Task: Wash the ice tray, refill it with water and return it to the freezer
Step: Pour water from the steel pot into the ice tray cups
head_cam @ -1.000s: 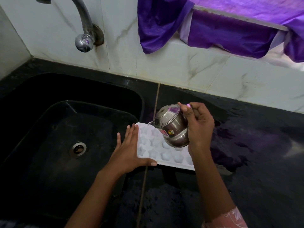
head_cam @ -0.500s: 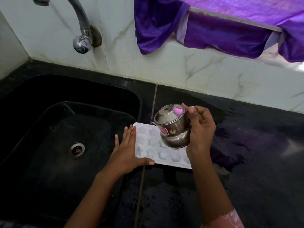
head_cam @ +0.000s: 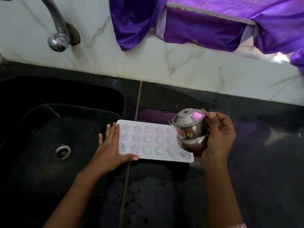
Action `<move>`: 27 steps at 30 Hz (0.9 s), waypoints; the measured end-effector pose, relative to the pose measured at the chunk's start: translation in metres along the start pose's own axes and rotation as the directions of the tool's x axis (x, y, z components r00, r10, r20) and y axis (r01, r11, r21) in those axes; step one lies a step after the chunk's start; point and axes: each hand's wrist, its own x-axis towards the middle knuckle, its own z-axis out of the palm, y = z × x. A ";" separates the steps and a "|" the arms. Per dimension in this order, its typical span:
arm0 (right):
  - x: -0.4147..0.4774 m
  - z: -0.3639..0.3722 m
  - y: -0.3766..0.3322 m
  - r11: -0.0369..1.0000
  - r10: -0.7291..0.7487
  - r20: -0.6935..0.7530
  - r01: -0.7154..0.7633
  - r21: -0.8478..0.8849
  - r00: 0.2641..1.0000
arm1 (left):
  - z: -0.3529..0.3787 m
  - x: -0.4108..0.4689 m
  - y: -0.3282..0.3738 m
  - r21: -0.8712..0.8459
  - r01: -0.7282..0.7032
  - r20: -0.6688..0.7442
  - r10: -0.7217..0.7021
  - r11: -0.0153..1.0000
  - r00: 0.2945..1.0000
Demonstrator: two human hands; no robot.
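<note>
A white ice tray (head_cam: 148, 142) with star and round cells lies flat on the black counter, just right of the sink. My left hand (head_cam: 110, 150) rests against its left end, fingers stretched along the edge and thumb on the front rim. My right hand (head_cam: 218, 137) grips a small steel pot (head_cam: 190, 132) with a red sticker, tipped sideways over the tray's right end. The pot hides the tray's far right cells. I see no stream of water.
A black sink (head_cam: 49, 145) with a steel drain (head_cam: 62, 151) lies on the left. A chrome tap (head_cam: 56, 30) juts from the marble wall above it. Purple cloth (head_cam: 197, 25) hangs over the ledge behind. The black counter (head_cam: 263, 162) looks wet.
My right hand has carried the tipped pot from above the tray's middle to its right end, uncovering more cells. My left hand stays at the left end.
</note>
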 end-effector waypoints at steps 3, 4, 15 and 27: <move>0.003 -0.015 -0.004 0.999 -0.034 -0.034 0.032 -0.031 0.999 | 0.000 0.000 0.000 -0.007 0.002 0.009 -0.002 1.000 1.000; 0.003 -0.020 -0.005 0.998 -0.044 -0.043 0.042 -0.048 0.998 | 0.000 -0.001 0.000 -0.006 0.008 0.010 -0.008 1.000 1.000; 0.011 -0.053 -0.005 0.985 -0.084 -0.023 0.080 -0.154 0.996 | 0.001 -0.002 0.002 0.001 0.011 0.004 -0.011 1.000 1.000; 0.008 -0.059 -0.007 0.952 -0.135 0.020 0.136 -0.273 0.991 | 0.003 -0.001 0.000 0.003 0.015 -0.002 -0.015 1.000 1.000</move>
